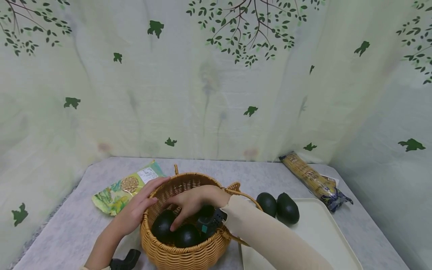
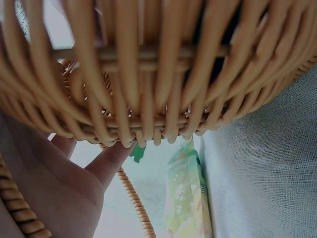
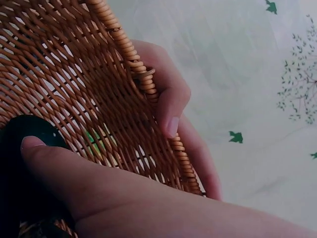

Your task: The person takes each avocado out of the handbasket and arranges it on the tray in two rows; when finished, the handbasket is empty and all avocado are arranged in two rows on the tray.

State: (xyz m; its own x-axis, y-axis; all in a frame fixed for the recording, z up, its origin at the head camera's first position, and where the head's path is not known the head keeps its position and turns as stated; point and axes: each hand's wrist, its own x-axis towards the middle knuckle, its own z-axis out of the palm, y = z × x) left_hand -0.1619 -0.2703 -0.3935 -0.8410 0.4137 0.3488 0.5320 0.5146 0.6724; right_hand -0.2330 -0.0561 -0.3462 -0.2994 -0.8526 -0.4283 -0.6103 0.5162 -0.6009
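The right hand reaches down inside the brown basket. Its thumb and fingers go round a dark avocado and hold it — the avocado sits in the basket, by the left side. The tips of some of those fingers are hidden. A second dark avocado lies just to the right of it, and another dark thing is partly hidden under the hand.

The left hand grips the left rim of the basket, with the thumb over the edge and the other fingers outside.

A green bag lies on the table behind the left hand. To the right of the basket is a white tray. Two more avocados are side by side at its far left corner. Past the tray — at the back right — lies a long pack of noodles. A pale cloth with green leaves hangs behind it all.
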